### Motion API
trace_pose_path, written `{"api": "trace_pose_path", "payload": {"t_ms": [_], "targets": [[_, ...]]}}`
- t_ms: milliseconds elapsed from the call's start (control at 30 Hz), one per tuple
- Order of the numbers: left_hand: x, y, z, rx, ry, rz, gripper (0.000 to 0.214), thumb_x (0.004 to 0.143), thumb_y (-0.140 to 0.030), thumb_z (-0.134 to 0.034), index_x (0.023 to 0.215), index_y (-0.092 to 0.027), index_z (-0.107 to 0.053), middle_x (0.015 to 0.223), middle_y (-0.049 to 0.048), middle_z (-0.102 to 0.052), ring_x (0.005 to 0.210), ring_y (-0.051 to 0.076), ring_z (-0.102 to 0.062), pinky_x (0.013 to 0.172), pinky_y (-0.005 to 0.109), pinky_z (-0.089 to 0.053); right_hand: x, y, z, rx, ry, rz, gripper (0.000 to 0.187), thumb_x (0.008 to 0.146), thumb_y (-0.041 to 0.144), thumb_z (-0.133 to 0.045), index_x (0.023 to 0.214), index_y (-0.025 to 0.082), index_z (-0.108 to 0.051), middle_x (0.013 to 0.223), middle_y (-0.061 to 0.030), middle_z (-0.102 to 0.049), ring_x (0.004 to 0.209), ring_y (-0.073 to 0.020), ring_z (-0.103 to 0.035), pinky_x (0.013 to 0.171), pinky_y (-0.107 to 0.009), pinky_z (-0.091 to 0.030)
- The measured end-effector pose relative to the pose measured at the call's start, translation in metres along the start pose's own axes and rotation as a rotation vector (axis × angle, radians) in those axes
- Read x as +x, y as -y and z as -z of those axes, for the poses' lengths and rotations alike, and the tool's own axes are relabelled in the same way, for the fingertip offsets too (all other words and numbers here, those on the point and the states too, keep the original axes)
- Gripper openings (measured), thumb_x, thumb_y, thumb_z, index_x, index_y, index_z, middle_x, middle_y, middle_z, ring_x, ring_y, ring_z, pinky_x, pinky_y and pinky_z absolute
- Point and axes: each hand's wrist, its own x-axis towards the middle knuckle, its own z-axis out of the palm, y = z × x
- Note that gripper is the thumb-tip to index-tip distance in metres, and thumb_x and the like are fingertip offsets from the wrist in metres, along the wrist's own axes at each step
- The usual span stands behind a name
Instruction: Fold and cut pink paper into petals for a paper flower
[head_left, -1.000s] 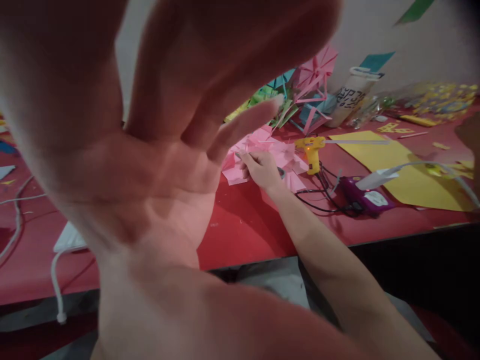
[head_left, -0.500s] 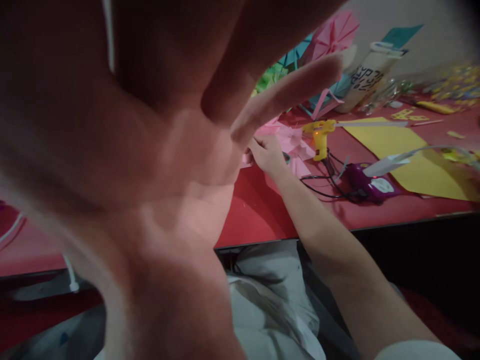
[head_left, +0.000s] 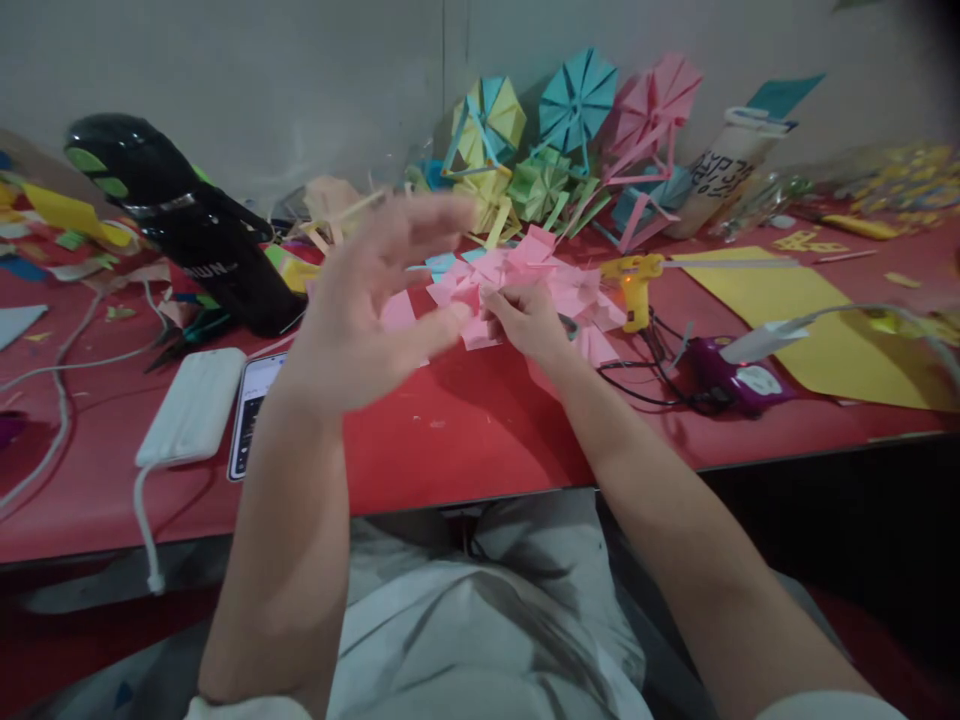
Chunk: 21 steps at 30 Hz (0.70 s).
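Tabletop (head_left: 465,435) stretches from pink papers (head_left: 536,262) near right hand (head_left: 529,322) to front edge (head_left: 480,500).

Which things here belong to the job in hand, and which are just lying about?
Likely part of the job:
pink paper, which the right hand appears to pinch
yellow glue gun, close beside it

Seemingly just lying about:
black bottle
phone
white power bank
patterned cup

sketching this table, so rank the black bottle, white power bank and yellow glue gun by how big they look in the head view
By visible area, largest first:
1. Black bottle
2. White power bank
3. Yellow glue gun
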Motion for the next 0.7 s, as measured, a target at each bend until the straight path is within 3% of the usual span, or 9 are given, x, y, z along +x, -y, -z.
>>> {"api": "trace_pose_path", "payload": {"t_ms": [67,167,233,300,367,433,533,600,700], "targets": [[0.017,0.024,0.001,0.146,0.000,-0.020,0.033,0.073,-0.016,-0.074,0.104,-0.023,-0.070,0.119,0.0069,-0.071,0.115,0.029,-0.067,0.100,0.045,-0.051,-0.001,0.002,-0.002,0.002,0.034,0.013,0.048,0.092,0.057,-0.060,0.062,0.020,-0.059,0.052,0.0007,-0.058,0.047,-0.0094,-0.053,0.049,-0.025,-0.042],[0.039,0.075,-0.006,0.365,0.009,0.112,0.029,0.061,-0.015,-0.081,0.085,-0.022,-0.066,0.105,0.0120,-0.073,0.117,0.038,-0.063,0.101,0.047,-0.048,-0.004,0.006,-0.004,0.016,0.111,0.011,0.048,0.087,0.061,-0.064,0.063,0.020,-0.059,0.055,-0.0007,-0.063,0.051,-0.0113,-0.057,0.054,-0.026,-0.049],[0.044,0.102,-0.014,0.423,0.045,0.176,0.031,0.059,-0.024,-0.085,0.080,-0.021,-0.062,0.099,0.0146,-0.072,0.117,0.041,-0.063,0.098,0.048,-0.048,-0.007,0.008,-0.006,0.033,0.215,0.025,0.044,0.085,0.060,-0.067,0.066,0.020,-0.062,0.062,-0.0027,-0.069,0.056,-0.0131,-0.062,0.060,-0.028,-0.054],[0.041,0.116,-0.022,0.480,0.042,0.199,0.029,0.066,-0.033,-0.081,0.084,-0.021,-0.062,0.106,0.0173,-0.070,0.115,0.041,-0.063,0.097,0.050,-0.047,-0.009,0.009,-0.009,0.033,0.319,0.049,0.037,0.085,0.055,-0.068,0.075,0.019,-0.068,0.072,-0.0046,-0.073,0.064,-0.0149,-0.067,0.068,-0.031,-0.057],[0.034,0.121,-0.028,0.539,0.060,0.181,0.024,0.075,-0.036,-0.073,0.089,-0.020,-0.062,0.110,0.0187,-0.070,0.109,0.039,-0.065,0.094,0.050,-0.048,-0.008,0.007,-0.012,0.011,0.367,0.067,0.031,0.087,0.051,-0.067,0.090,0.020,-0.074,0.087,-0.0068,-0.077,0.078,-0.0180,-0.071,0.079,-0.035,-0.059],[0.027,0.121,-0.031,0.606,0.104,0.167,0.021,0.077,-0.034,-0.070,0.091,-0.019,-0.063,0.109,0.0206,-0.070,0.106,0.038,-0.066,0.092,0.049,-0.049,-0.005,0.002,-0.015,-0.034,0.332,0.103,0.033,0.085,0.047,-0.069,0.106,0.021,-0.075,0.112,-0.0097,-0.076,0.105,-0.0226,-0.071,0.098,-0.041,-0.055],[0.020,0.119,-0.031,0.621,0.077,0.150,0.021,0.080,-0.033,-0.066,0.096,-0.019,-0.066,0.104,0.0188,-0.073,0.102,0.037,-0.068,0.088,0.046,-0.050,0.002,-0.008,-0.016,-0.066,0.145,0.146,0.049,0.081,0.043,-0.075,0.126,0.026,-0.069,0.149,-0.0102,-0.057,0.149,-0.0260,-0.040,0.122,-0.046,-0.033],[0.019,0.119,-0.030,0.597,0.035,0.113,0.017,0.079,-0.030,-0.066,0.094,-0.021,-0.069,0.098,0.0148,-0.074,0.098,0.034,-0.068,0.084,0.043,-0.050,0.005,-0.013,-0.015,-0.052,0.074,0.153,0.054,0.080,0.042,-0.075,0.132,0.029,-0.065,0.156,-0.0083,-0.049,0.156,-0.0250,-0.027,0.125,-0.047,-0.028],[0.019,0.114,-0.027,0.535,-0.037,0.110,0.005,0.079,-0.023,-0.065,0.083,-0.023,-0.069,0.085,0.0101,-0.072,0.093,0.031,-0.067,0.081,0.041,-0.049,0.004,-0.016,-0.014,0.001,0.127,0.128,0.053,0.080,0.045,-0.074,0.130,0.027,-0.066,0.154,-0.0104,-0.052,0.151,-0.0263,-0.038,0.121,-0.049,-0.035]]}}
